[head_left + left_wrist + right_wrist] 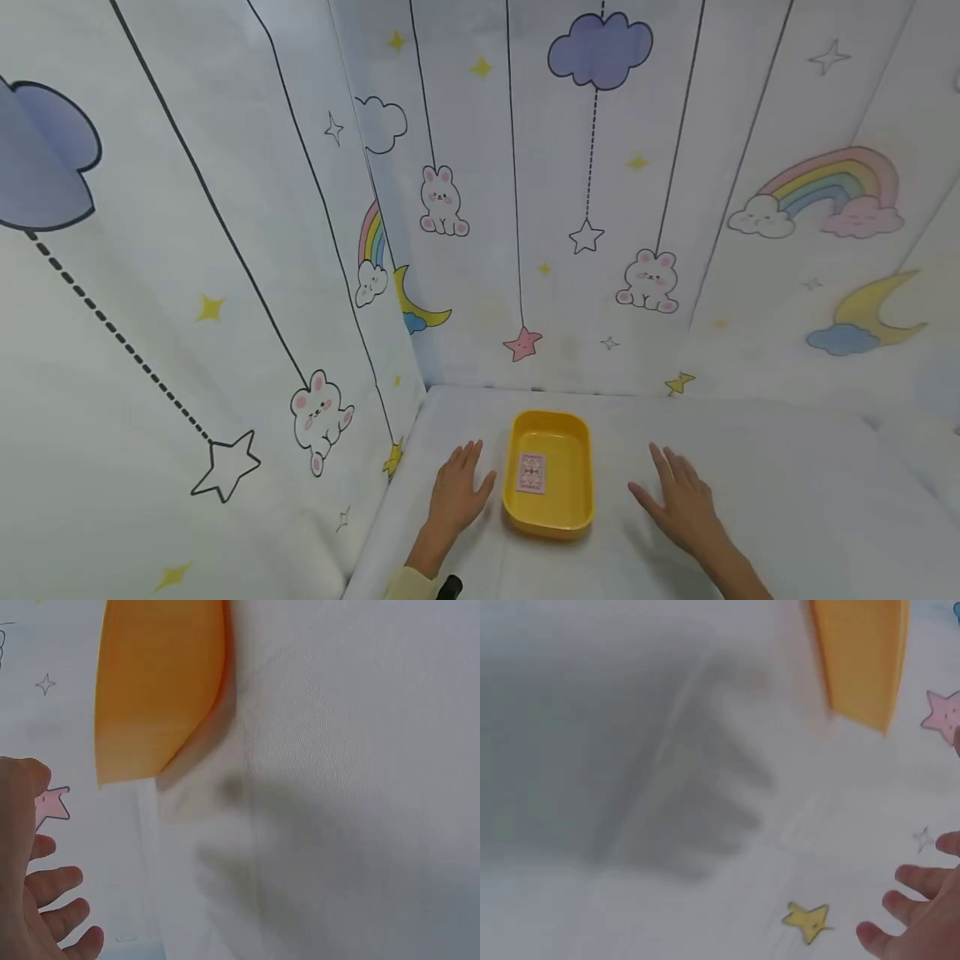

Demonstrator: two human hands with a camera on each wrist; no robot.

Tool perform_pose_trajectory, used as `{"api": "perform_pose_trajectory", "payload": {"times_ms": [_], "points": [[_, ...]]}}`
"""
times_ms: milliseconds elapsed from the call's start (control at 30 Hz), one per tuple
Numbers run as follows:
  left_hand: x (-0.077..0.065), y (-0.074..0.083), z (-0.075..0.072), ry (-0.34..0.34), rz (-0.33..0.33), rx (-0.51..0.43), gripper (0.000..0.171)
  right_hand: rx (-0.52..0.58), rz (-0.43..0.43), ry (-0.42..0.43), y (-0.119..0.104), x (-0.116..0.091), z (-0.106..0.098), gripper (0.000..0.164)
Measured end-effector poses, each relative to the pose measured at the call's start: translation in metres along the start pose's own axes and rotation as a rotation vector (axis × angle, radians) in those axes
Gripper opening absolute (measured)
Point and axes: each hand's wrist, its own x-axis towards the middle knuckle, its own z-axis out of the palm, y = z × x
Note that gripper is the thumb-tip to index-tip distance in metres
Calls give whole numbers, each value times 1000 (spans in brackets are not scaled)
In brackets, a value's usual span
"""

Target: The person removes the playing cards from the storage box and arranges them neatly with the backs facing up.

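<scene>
A yellow plastic tray with raised sides stands on the white table in the head view. Inside it, toward the left, a playing card lies flat with its red-and-white patterned back up. My left hand hovers just left of the tray, fingers extended, touching nothing. To the right of the tray, farther off, my right hand is spread above the table and holds nothing. Both wrist views show the tray's outer wall near the fingers, with hand shadows on the cloth.
The white cloth-covered table reaches back to a white curtain printed with bunnies, clouds and stars. Another printed curtain borders the left side. A small black object sits at my left wrist.
</scene>
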Motion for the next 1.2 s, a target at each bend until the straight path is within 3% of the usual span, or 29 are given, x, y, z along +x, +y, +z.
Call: {"api": "perform_pose_trajectory", "payload": {"times_ms": [300,533,733,900,1033,1200], "points": [[-12,8,11,-31,-71,-30,50,66,-204,3,-56,32,5,91],[-17,14,11,-41,-99,-36,51,56,-338,-69,-99,58,16,87],[-20,20,12,-88,-116,-53,51,31,-334,-189,-123,75,22,82],[-24,25,19,-82,-119,-58,33,-39,-339,-297,-133,89,32,79],[-25,28,25,-52,-128,-66,20,-154,-349,-349,-137,100,49,80],[-23,30,29,-92,-196,-99,17,-222,-366,-371,-140,109,73,81]]}}
